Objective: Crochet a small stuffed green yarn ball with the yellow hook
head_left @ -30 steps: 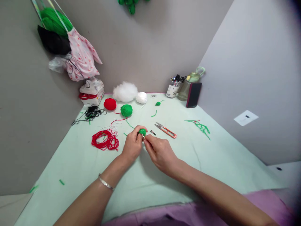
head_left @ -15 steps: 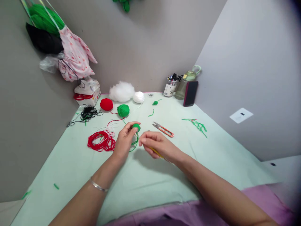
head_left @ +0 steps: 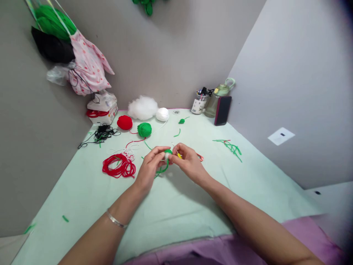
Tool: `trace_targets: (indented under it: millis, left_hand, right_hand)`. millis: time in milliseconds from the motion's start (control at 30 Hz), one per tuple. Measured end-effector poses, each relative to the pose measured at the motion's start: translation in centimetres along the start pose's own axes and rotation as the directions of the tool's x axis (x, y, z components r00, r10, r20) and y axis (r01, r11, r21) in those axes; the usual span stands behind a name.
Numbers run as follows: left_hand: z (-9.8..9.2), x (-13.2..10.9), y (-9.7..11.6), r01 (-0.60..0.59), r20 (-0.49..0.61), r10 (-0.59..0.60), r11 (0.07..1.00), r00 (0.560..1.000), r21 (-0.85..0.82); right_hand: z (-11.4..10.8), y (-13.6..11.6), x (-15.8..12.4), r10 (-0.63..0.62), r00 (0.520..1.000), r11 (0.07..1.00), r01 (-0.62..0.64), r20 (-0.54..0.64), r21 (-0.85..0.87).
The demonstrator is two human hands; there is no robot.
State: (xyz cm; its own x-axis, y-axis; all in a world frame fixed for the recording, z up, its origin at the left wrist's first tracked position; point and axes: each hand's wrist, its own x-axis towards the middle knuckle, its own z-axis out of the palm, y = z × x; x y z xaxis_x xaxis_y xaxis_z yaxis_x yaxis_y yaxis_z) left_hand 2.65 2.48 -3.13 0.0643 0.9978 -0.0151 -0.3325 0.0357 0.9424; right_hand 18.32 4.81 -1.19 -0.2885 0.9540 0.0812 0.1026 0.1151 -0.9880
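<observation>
My left hand point(head_left: 149, 167) pinches a small green crocheted ball point(head_left: 167, 153) with white stuffing showing at its opening. A loop of green yarn point(head_left: 162, 170) hangs from it. My right hand point(head_left: 188, 162) meets it from the right, fingers closed on a thin metal crochet hook point(head_left: 175, 148) with a yellow handle, its tip pointing up beside the ball. Both hands hover just above the pale green tablecloth point(head_left: 176, 206), mid-table. The orange-handled snips point(head_left: 200, 157) lie mostly hidden behind my right hand.
A red cord coil point(head_left: 119, 166), black cord tangle point(head_left: 102, 133), red yarn ball point(head_left: 124, 122), green yarn ball point(head_left: 144, 129), white yarn ball point(head_left: 162, 114) and stuffing fluff point(head_left: 142, 107) lie left and behind. A pen cup point(head_left: 198, 103), bottle point(head_left: 216, 99) and phone point(head_left: 222, 110) stand back right. Green scraps point(head_left: 231, 147) lie right.
My right hand rose from below the ball and swung the hook upward so its tip now points up beside the ball. My left hand turned the ball, showing its white stuffing.
</observation>
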Motion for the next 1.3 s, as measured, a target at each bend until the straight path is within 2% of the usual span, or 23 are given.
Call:
trace_targets:
  millis: [67, 167, 333, 667, 867, 1067, 1200, 1300]
  left_hand:
    - [-0.3, 0.1, 0.3, 0.014, 0.047, -0.013, 1.000, 0.999, -0.012]
    - [-0.8, 0.3, 0.5, 0.032, 0.108, -0.031, 1.000, 0.994, 0.000]
    - [-1.3, 0.6, 0.3, 0.042, 0.120, -0.045, 0.999, 0.992, 0.028]
    - [-0.6, 0.6, -0.3, 0.062, 0.101, -0.062, 0.998, 0.993, 0.002]
    - [0.1, 0.4, -0.3, 0.078, 0.118, -0.071, 0.995, 0.990, -0.055]
    - [0.4, 0.3, 0.0, 0.095, 0.113, -0.087, 0.993, 0.990, -0.070]
    - [0.5, 0.4, 0.0, 0.075, 0.070, -0.071, 0.996, 0.995, -0.051]
    - [0.2, 0.6, -0.2, 0.046, 0.017, -0.045, 0.999, 0.999, -0.023]
  right_hand:
    - [-0.3, -0.1, 0.2, 0.065, 0.998, 0.997, -0.064, -0.012, 0.040]
    - [-0.6, -0.3, 0.3, 0.141, 0.990, 0.980, -0.144, 0.032, 0.141]
    - [-0.6, -0.6, 0.3, 0.152, 0.986, 0.967, -0.163, 0.070, 0.195]
    - [-0.1, 0.1, 0.0, 0.095, 0.995, 0.987, -0.099, 0.037, 0.125]
    - [0.0, 0.6, 0.0, -0.019, 0.999, 0.998, 0.016, 0.050, 0.062]
    - [0.1, 1.2, -0.2, -0.050, 0.997, 0.999, 0.049, 0.057, 0.018]
    - [0.2, 1.2, -0.4, -0.073, 0.995, 0.995, 0.077, 0.061, -0.068]
    - [0.2, 0.7, -0.4, -0.064, 0.995, 0.995, 0.070, 0.074, -0.071]
